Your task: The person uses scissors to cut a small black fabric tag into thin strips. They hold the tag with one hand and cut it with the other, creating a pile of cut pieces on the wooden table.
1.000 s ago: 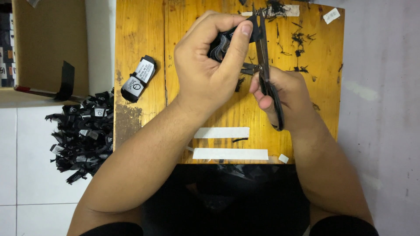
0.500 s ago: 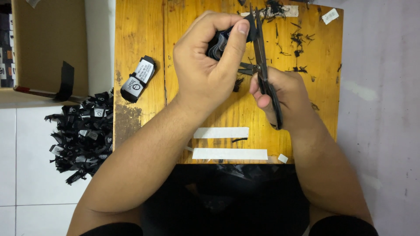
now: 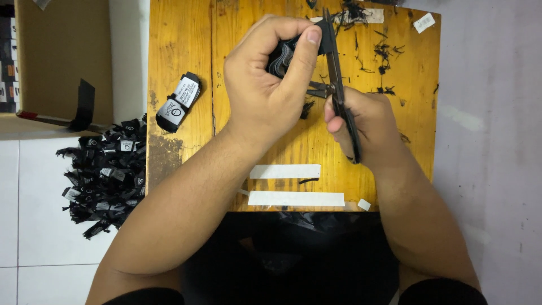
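Hands: left (image 3: 265, 85) grips black labels (image 3: 282, 56), right (image 3: 367, 127) scissors (image 3: 339, 90).

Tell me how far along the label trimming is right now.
Done: a heap of black labels lies on the floor, and black offcuts litter the wooden table. In hand: left hand pinches a bunch of labels while right hand works the scissors. Left: one folded bundle.

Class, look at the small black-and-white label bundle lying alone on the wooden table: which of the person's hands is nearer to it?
Left. The left hand is just right of the label bundle, apart from it, gripping black fabric. The right hand holds scissors farther right, beyond the left.
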